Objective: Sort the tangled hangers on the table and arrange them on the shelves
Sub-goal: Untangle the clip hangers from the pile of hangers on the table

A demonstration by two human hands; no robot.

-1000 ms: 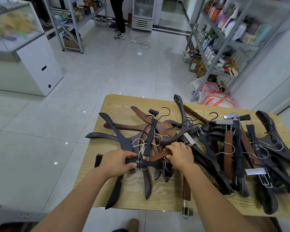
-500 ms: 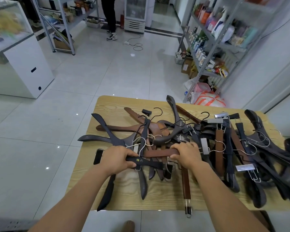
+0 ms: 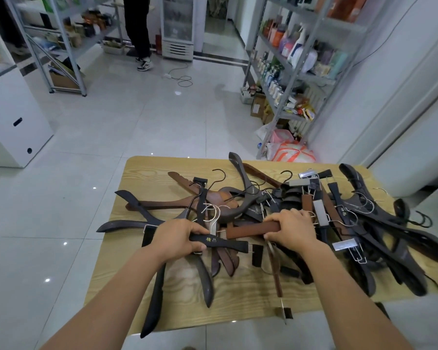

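Gripping left hand (image 3: 178, 236): fingers curled round one end of the black hanger bar (image 3: 223, 242), which bears gold characters.
Right hand (image 3: 292, 227): fingers wrapped over one end of the brown hanger bar (image 3: 248, 228).
Bars: close together, nearly parallel, the brown one farther from the person.
Hanger pile (image 3: 352, 223): tangled, dark and brown, spread across the wooden table (image 3: 144, 173).
Shelves (image 3: 296, 74): metal, stocked, beyond the table's far right corner.

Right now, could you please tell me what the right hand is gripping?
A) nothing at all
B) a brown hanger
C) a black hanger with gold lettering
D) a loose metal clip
B: the right hand curls round the end of the brown hanger, while the left hand holds the black hanger with gold lettering.
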